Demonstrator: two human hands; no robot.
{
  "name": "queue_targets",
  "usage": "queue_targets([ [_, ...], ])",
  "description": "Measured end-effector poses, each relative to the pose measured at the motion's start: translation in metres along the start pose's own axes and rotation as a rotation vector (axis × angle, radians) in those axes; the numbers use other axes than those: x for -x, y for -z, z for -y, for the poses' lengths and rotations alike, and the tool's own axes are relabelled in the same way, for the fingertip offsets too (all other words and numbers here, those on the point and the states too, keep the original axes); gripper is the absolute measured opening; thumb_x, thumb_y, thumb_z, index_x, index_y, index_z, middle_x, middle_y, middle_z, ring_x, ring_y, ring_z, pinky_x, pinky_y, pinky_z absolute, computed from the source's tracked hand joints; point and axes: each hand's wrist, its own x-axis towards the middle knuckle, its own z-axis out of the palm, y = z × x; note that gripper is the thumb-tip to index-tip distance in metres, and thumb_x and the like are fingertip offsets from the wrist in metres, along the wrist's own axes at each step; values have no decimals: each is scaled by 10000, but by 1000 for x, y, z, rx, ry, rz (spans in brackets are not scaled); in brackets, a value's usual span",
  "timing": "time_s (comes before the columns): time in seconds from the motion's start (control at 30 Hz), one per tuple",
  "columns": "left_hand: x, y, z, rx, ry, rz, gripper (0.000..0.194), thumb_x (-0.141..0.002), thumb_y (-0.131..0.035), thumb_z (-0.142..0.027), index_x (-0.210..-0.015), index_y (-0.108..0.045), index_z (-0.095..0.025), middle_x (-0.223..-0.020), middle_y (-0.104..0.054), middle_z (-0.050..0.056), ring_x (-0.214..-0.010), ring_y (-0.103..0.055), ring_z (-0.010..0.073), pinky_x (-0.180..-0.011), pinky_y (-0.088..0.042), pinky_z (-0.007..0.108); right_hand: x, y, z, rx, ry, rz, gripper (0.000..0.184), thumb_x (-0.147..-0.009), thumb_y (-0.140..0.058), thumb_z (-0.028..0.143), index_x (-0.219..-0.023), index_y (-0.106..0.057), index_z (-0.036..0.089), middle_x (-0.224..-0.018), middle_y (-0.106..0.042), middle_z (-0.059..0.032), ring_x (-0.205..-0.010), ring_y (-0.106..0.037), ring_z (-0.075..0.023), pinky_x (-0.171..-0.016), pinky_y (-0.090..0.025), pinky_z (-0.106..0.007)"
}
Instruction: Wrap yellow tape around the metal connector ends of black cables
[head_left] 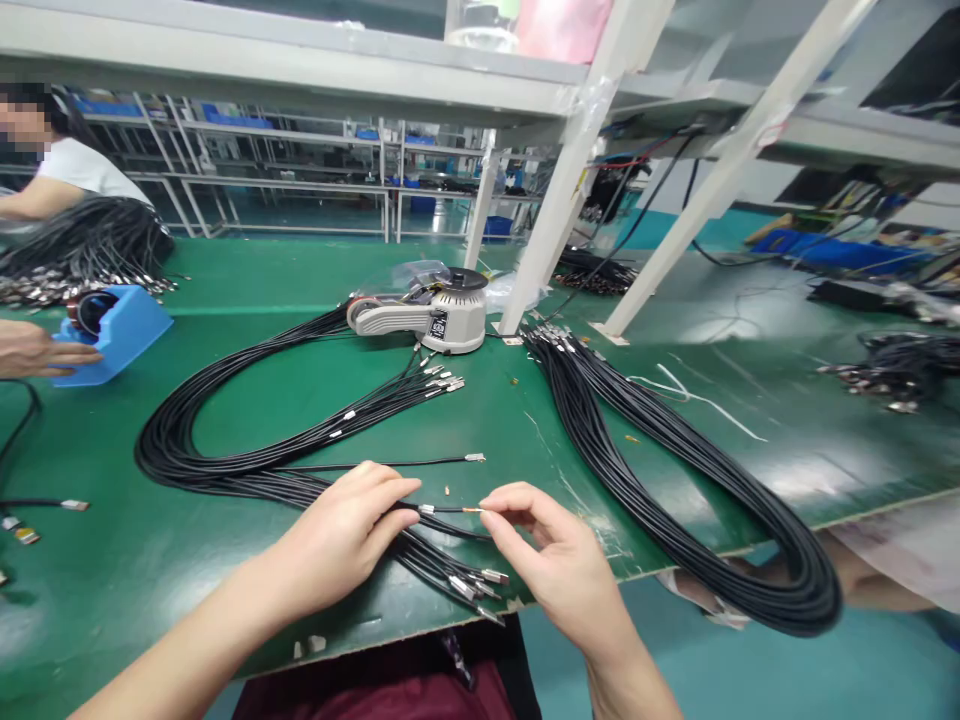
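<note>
My left hand [356, 535] pinches a thin black cable [446, 510] between thumb and fingers, just behind a silver sleeve on it. At the cable's orange, copper-looking end, my right hand [551, 555] has thumb and forefinger pressed together; exactly what lies between those tips is too small to make out. Below and behind my left hand runs a looped bundle of black cables [172, 430], its silver connectors [480, 585] fanned out near the table's front edge. One separate cable tip [474, 458] lies just beyond my hands, with a tiny copper-coloured piece [448, 490] nearby.
A round tape dispenser machine [457, 320] stands behind the bundle. Another looped cable bundle [675, 460] overhangs the front edge at right. Shelf posts [551, 190] rise from the green table [262, 290]. At left, another person's hand [45, 350] touches a blue tape holder [124, 335].
</note>
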Motion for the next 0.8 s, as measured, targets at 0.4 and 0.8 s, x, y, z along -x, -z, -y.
queue_targets([
  [0.4,-21,-4,-19,155,75,206,186,-894,-450,-239,-830,-614,-181,-828,-620,8,-810,-544,152,-754,-402,260,12,-4,5,-267,-380,47,185,-745,-660,339,-705,-628,161,-613,-587,24,-581,-527,-108,-568,-423,-227],
  [0.8,-33,-5,-30,338,187,324,197,-815,-485,-310,-789,-634,-183,-780,-649,-13,-741,-563,150,-687,-412,242,21,-6,13,-135,-246,45,150,-816,-588,288,-726,-601,169,-679,-580,9,-649,-526,-130,-606,-428,-237],
])
